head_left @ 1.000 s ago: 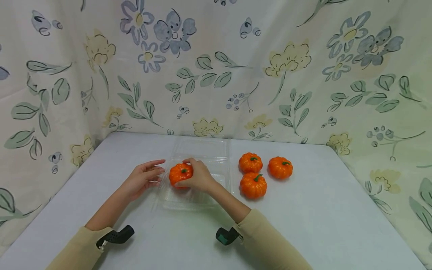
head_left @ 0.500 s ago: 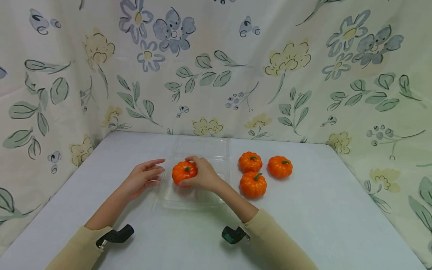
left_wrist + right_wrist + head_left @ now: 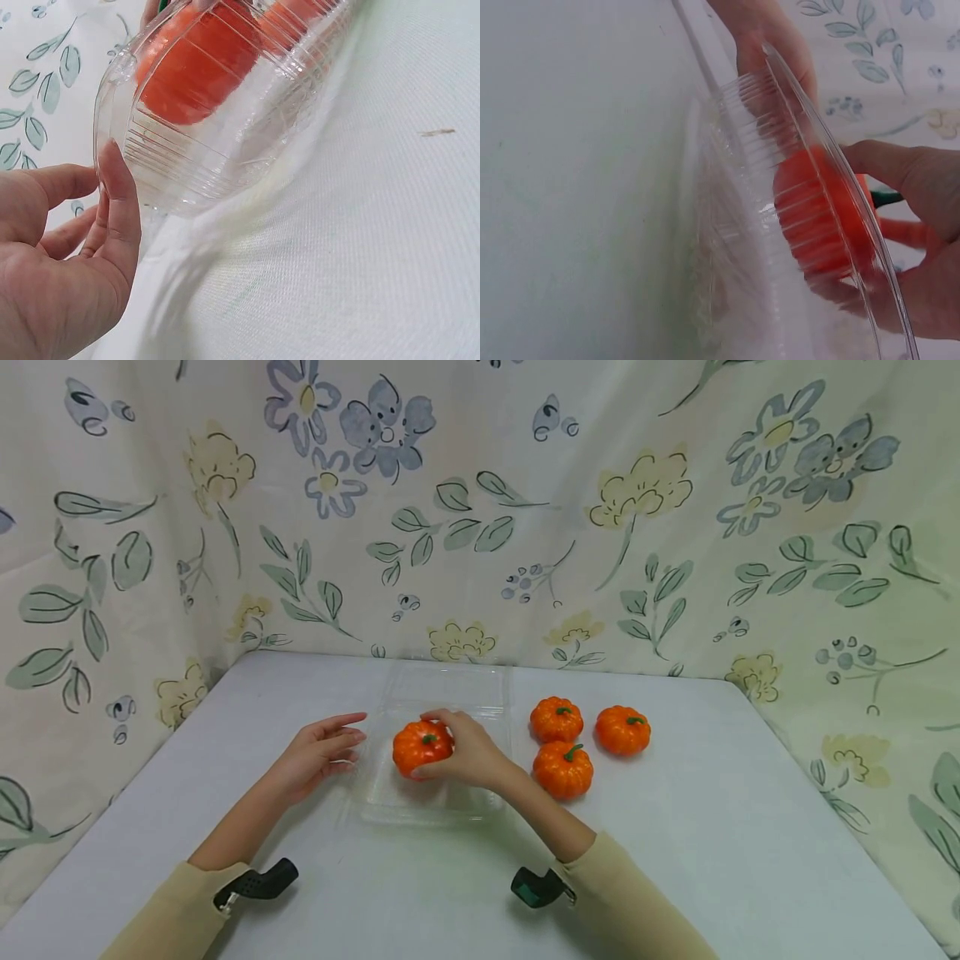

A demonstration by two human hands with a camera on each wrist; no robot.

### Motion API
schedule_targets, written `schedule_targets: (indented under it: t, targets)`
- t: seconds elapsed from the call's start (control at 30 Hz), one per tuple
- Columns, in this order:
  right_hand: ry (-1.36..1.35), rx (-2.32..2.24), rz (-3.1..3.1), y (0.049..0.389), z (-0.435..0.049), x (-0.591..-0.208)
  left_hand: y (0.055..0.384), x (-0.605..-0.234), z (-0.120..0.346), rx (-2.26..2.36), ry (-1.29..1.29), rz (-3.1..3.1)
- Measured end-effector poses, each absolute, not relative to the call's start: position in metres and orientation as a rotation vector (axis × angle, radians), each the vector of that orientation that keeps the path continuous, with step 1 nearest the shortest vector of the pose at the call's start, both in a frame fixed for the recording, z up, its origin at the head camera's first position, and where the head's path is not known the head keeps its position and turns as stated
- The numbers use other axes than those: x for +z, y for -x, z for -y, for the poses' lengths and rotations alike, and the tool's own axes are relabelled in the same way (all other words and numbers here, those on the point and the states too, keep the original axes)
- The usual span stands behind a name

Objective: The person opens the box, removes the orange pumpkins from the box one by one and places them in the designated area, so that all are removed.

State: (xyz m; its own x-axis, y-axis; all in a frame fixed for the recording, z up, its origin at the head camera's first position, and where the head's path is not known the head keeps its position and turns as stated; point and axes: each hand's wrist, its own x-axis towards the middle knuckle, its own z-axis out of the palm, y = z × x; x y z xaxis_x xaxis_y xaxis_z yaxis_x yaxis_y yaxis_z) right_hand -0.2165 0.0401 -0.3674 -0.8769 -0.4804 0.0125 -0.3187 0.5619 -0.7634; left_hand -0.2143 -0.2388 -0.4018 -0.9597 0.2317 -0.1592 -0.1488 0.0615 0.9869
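My right hand (image 3: 468, 756) grips a small orange pumpkin (image 3: 420, 748) with a green stem, fingers behind it and thumb in front. The pumpkin sits within the outline of a clear plastic clamshell container (image 3: 382, 806), whose lid (image 3: 450, 689) lies folded back on the far side. Through the container's ribbed wall the pumpkin (image 3: 821, 214) shows in the right wrist view. My left hand (image 3: 318, 756) stays at the container's left side, its fingers loosely extended. In the left wrist view, the left hand's fingertips (image 3: 114, 161) are right at the container's rim (image 3: 101, 112).
To the right of the container, three more orange pumpkins stand grouped on the white table: one at the back (image 3: 557, 720), one in front (image 3: 562, 770) and one to the right (image 3: 623, 731). A floral curtain (image 3: 480, 527) hangs behind the table.
My right hand has carried the pumpkin rightward, from the container's left side toward its middle. The left hand, the container and the other pumpkins have stayed in place.
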Motion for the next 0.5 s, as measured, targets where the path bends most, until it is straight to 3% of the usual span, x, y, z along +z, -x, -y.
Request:
schedule_targets:
  t: [0.5]
  targets:
    - [0.719, -1.235, -2.614, 0.210, -0.061, -0.366, 0.214, -0.402, 0.239, 1.983, -0.096, -2.069]
